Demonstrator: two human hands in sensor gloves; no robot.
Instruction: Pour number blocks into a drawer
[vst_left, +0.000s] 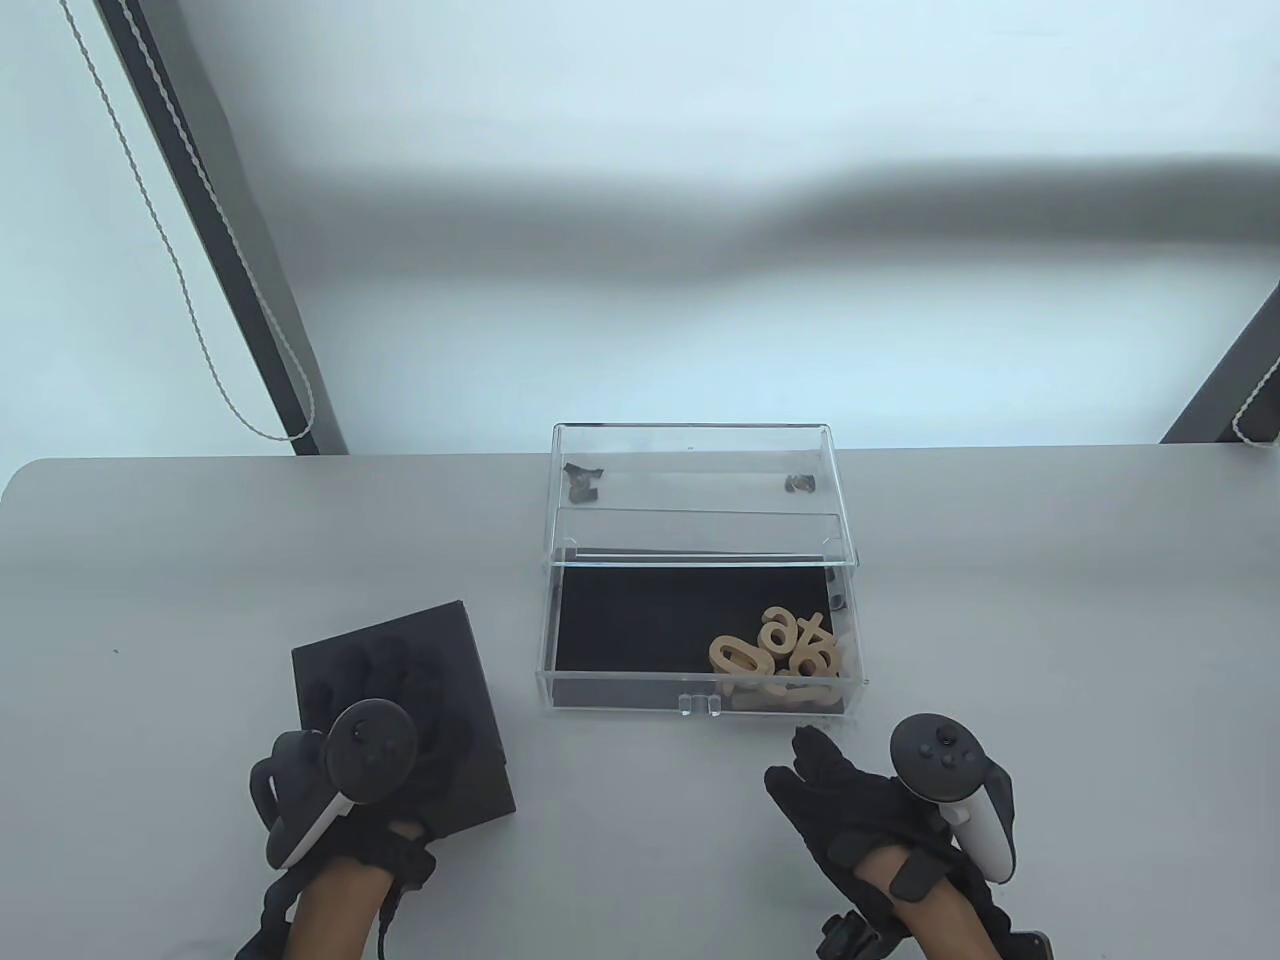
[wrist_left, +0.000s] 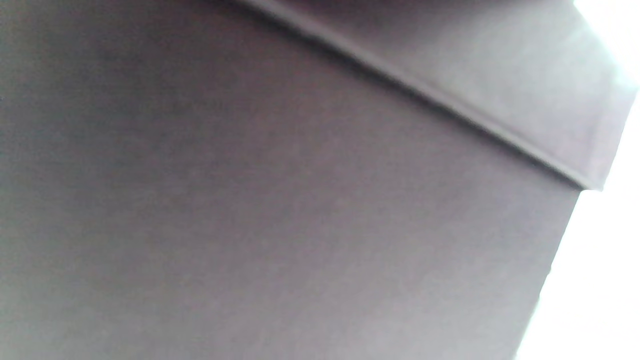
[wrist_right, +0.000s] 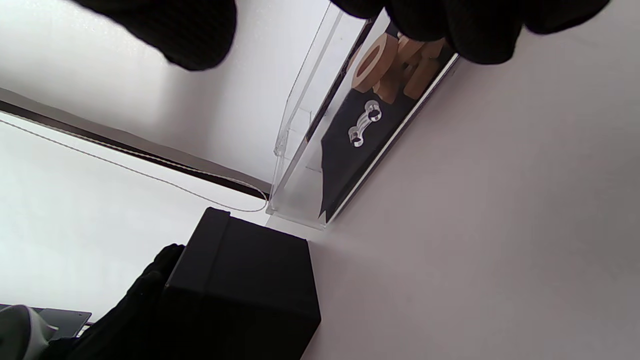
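Note:
A clear drawer (vst_left: 549, 640) with a black lining stands pulled out of its clear case (vst_left: 690, 470). Wooden number blocks (vst_left: 785, 655) lie piled in its front right corner, also seen in the right wrist view (wrist_right: 395, 65). A black box (vst_left: 475, 730) stands on the table to the drawer's left. My left hand (vst_left: 400, 680) lies over its top and grips it, with fingers wrapped round its edge (wrist_right: 150, 282). The box's dark surface (wrist_left: 300, 225) fills the left wrist view. My right hand (vst_left: 815, 760) hovers just in front of the drawer's right front corner, fingers relaxed and holding nothing.
A small clear handle (vst_left: 700, 704) sits on the drawer front. Behind the table is a bright window with dark frame bars (vst_left: 230, 250) and a bead cord (vst_left: 200, 330). The grey table (vst_left: 1050, 620) stretches to both sides.

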